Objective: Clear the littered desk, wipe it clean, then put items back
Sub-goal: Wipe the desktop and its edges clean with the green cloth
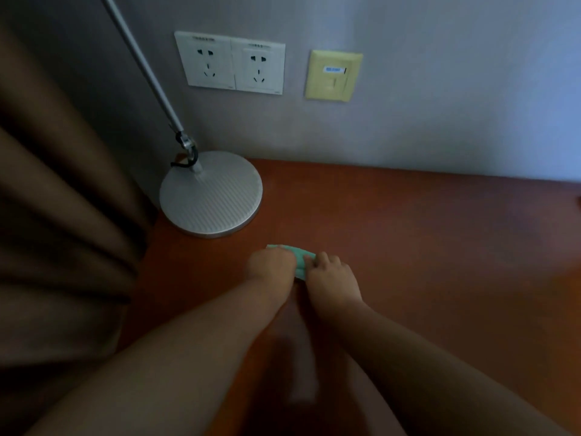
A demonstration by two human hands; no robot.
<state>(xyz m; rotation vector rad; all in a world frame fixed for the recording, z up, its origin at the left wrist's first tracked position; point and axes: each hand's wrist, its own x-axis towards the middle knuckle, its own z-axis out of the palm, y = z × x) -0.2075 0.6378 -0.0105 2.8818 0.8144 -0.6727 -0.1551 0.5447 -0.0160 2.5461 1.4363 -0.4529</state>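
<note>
Head view shows both my hands pressed side by side on a green cloth [300, 262] on the reddish worktop [408, 247], just in front of the lamp base [211, 194]. My left hand [272, 267] and right hand [331, 280] each curl their grip down on the cloth. Wall sockets [232, 62] and a yellowed plate [334, 75] carry small labels, too blurred to read.
</note>
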